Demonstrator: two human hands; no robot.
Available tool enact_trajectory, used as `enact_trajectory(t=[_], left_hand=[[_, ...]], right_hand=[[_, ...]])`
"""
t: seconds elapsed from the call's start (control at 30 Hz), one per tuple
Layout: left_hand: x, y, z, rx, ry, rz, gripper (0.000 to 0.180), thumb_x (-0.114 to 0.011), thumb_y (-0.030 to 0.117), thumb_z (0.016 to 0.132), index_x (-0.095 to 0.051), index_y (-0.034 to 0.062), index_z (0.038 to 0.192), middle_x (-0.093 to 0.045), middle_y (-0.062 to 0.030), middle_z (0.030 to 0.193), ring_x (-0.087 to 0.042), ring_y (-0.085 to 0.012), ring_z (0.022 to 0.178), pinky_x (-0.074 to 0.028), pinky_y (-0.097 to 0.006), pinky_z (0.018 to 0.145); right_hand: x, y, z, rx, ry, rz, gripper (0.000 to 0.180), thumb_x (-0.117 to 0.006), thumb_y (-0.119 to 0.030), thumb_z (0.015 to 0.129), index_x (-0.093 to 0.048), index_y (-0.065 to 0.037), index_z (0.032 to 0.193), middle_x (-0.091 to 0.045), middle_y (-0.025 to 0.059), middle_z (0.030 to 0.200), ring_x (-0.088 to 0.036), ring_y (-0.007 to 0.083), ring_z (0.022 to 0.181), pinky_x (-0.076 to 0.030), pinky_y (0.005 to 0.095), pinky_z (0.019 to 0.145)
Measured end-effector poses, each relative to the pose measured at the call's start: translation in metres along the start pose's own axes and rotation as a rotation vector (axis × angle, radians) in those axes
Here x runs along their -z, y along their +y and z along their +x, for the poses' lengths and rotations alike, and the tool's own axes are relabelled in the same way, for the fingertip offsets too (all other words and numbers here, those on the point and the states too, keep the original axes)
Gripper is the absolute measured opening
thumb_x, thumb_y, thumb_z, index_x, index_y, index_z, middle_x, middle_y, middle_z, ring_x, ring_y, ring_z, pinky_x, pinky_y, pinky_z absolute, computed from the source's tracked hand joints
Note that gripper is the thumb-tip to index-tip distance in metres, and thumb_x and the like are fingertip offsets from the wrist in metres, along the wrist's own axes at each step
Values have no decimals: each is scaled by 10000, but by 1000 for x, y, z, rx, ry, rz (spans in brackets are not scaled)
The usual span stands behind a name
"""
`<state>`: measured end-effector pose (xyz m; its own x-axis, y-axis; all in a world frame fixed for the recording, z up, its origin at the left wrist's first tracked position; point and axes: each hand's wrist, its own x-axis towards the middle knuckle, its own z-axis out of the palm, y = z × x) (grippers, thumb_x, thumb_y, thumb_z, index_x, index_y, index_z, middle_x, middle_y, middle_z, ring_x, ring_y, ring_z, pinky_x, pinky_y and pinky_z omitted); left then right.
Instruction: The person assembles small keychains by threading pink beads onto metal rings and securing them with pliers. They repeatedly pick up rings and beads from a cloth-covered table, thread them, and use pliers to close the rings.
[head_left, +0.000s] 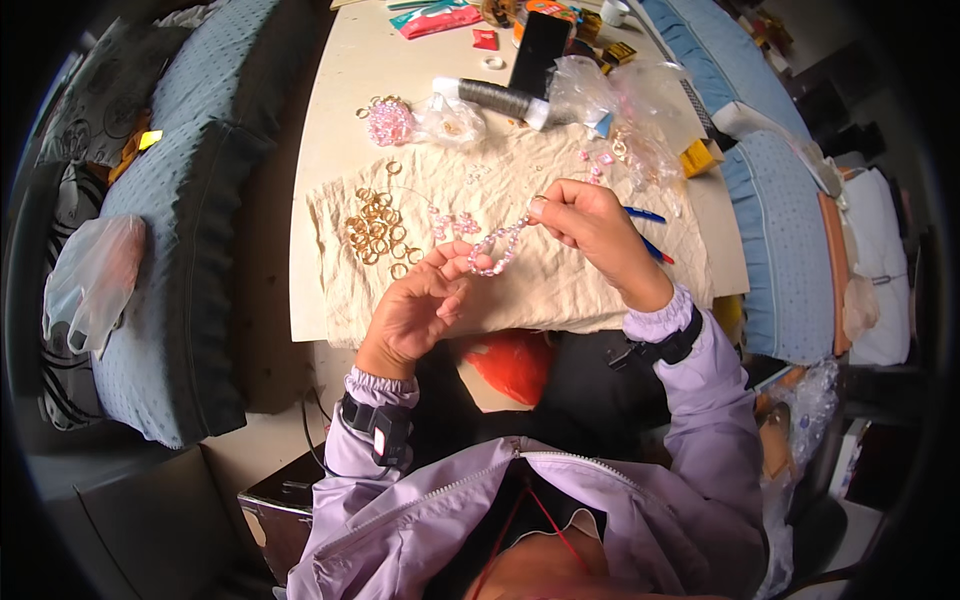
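Note:
Above the cloth, a small loop of pink and clear beads (513, 238) hangs between my hands. My right hand (590, 222) pinches its upper end between thumb and fingertips; a bit of gold-coloured metal shows at the pinch. My left hand (415, 305) is palm up, thumb apart from the fingers, with its fingertips touching the loop's lower left side. More pink beads (455, 223) lie on the cloth just beyond my left fingertips, and a thin wire or thread runs from them. Left of these is a pile of gold-coloured rings (377, 228).
A beige cloth (560, 300) covers the table's near part. Farther back are a bundle of pink beads (390, 122), transparent plastic bags (585, 90), a spool of grey wire (490, 97) and a black phone (540, 52). Blue pens (645, 214) lie right. Blue-covered seats (775, 240) flank the table.

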<state>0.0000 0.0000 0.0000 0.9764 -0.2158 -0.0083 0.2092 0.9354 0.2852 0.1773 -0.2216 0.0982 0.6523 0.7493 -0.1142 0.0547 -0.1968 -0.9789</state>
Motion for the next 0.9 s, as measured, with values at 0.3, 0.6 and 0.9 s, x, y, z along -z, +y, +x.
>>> enact_trajectory(t=[0.3, 0.6, 0.9], left_hand=[[-7, 16, -19, -448, 278, 464, 368, -674, -1, 1051, -574, 28, 1404, -719, -143, 1321, -671, -135, 910, -523, -241, 821], [4, 19, -15, -459, 384, 685, 229, -716, 20, 1047, -643, 53, 1262, -751, -56, 1059, -693, -117, 892, -521, -247, 732], [6, 22, -16, -475, 373, 552, 241, -695, 22, 1063, -629, 60, 1292, -736, -59, 1077, -699, -123, 923, -535, -234, 742]], right_hand=[[-7, -20, 63, 26, -16, 128, 221, -654, -250, 1110, -695, -71, 987, -783, 59, 922, -666, 50, 746, -486, 197, 635], [-40, -26, 187, 42, 96, 256, 274, -685, -331, 1093, -719, -59, 1083, -828, 85, 1026, -712, 62, 825, -505, 187, 667], [-19, 12, 145, 113, 80, -9, 247, -627, -216, 1117, -728, -29, 1244, -770, 17, 1007, -539, 5, 731, -398, 170, 619]])
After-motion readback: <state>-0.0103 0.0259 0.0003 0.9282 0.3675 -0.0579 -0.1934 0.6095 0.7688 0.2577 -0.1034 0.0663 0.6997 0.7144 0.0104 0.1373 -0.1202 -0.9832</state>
